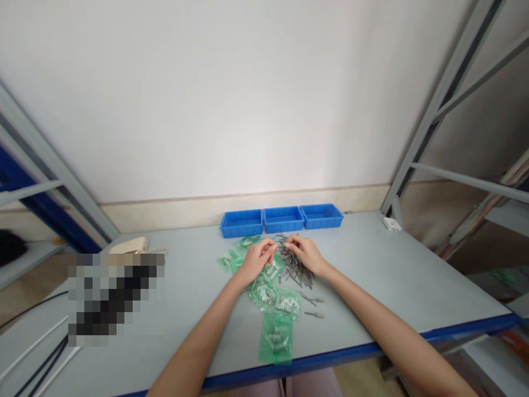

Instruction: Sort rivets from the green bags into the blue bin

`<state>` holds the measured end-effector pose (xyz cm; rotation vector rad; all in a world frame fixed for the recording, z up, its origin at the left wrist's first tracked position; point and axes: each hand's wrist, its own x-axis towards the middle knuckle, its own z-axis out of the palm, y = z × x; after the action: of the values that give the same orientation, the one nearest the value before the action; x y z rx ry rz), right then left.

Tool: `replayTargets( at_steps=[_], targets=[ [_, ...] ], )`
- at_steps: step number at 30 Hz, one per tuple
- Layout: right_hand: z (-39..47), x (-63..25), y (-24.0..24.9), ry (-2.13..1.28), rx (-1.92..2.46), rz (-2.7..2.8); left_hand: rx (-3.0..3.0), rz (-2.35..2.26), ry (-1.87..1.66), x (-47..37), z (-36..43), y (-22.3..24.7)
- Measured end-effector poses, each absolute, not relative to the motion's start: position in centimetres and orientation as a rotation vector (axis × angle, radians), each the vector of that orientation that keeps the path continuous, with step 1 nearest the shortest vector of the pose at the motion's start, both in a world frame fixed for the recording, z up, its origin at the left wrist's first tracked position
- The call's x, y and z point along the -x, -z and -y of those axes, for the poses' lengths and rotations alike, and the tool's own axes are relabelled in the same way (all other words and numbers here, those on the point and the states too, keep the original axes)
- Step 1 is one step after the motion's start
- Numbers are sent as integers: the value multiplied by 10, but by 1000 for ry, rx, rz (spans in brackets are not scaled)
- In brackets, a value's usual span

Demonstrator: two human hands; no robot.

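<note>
- Green plastic bags (276, 337) are lying in a cluster about the middle of the desk (355, 251), with one reaching close to the front edge; small pale pieces are showing inside several.
- Thin metal pins (300, 271) are forming a loose pile just to the right of the upper bags, and a few stray pins (314, 315) are lying apart from it, nearer the front edge.
- The left hand (260, 257) is hovering over the upper bags with its fingers curled; whether it is gripping anything is not possible to tell.
- The right hand (305, 252) is bending its fingers over the back of the pile, thumb and fingertips close together; any hold on a pin is too small to tell.
- Three blue trays (283, 221) are standing side by side along the back edge, the rightmost one holding a small piece.
- A white object (392, 224) is resting near the back right corner.
- A beige object (131, 245) is sitting towards the back left corner.
</note>
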<state>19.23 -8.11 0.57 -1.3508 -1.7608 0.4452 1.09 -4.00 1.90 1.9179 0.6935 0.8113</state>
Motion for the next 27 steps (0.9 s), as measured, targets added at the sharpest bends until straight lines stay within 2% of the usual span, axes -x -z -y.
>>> replayTargets(
  at_steps=[7, 27],
  targets=[
    [80, -186, -3, -671, 1187, 1621, -1937, -720, -843, -13, 42, -20],
    [84, -180, 0, -524, 1236, 1595, -1880, -751, -907, -13, 39, -16]
  ],
)
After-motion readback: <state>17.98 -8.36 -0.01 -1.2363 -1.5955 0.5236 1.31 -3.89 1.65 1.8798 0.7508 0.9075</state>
